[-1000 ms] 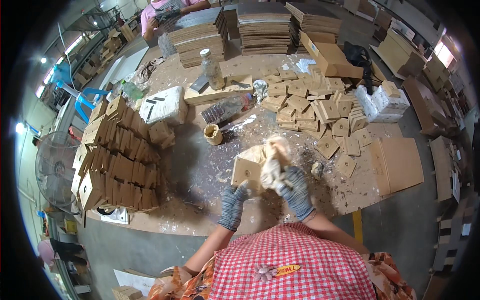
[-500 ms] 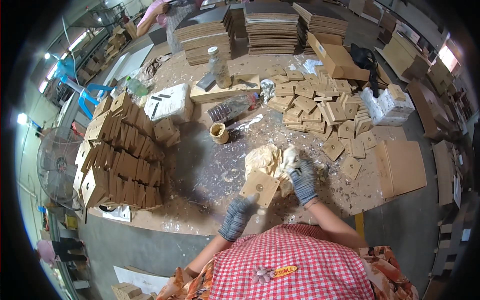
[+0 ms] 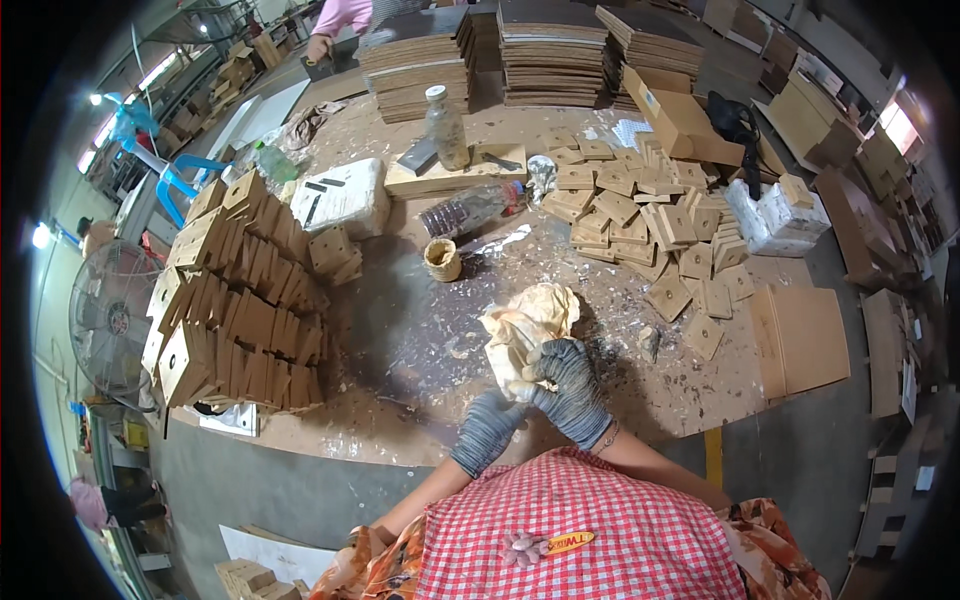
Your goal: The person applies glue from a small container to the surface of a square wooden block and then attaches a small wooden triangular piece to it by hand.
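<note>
My right hand, in a grey striped knitted glove, is closed on a crumpled cream rag in front of me. My left hand, gloved alike, is beside it with fingers closed at the rag's near edge. The square wooden block that the left hand held a moment ago is covered by the rag and the right hand. Several similar blocks, each with a hole, lie in a loose heap at the far right. More are stacked in tall rows on the left.
On the paint-spattered table are a small crusted cup, a plastic bottle, a glass jar and a white wrapped bundle. A flat cardboard piece lies right. Stacked boards and another person's hand are beyond.
My right hand has moved left and toward me with the rag, over the block at my left hand. The block has gone from sight. The other person's hand has come lower.
</note>
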Motion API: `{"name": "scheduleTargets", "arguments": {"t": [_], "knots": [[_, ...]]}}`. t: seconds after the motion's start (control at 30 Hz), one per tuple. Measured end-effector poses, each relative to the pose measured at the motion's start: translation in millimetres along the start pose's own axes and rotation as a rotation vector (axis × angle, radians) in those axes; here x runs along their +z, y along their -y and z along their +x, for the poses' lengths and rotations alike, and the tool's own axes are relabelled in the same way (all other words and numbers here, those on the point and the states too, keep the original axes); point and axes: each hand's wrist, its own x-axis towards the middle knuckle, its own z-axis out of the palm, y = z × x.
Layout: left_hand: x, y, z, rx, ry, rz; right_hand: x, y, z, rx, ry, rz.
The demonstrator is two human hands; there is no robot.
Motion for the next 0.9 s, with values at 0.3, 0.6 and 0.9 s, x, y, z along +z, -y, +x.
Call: {"name": "scheduleTargets", "arguments": {"t": [0.3,0.6,0.9], "knots": [[0,-1,-10,0.237,-0.131,0.36,-6,-32,3,0.185,-0.021,0.121],[5,-1,1,0.329,-0.271,0.656,1,-4,-3,0.507,-0.061,0.657],[11,9,13,0.384,-0.202,0.747,8,-53,-19,0.5,0.067,0.024]]}}
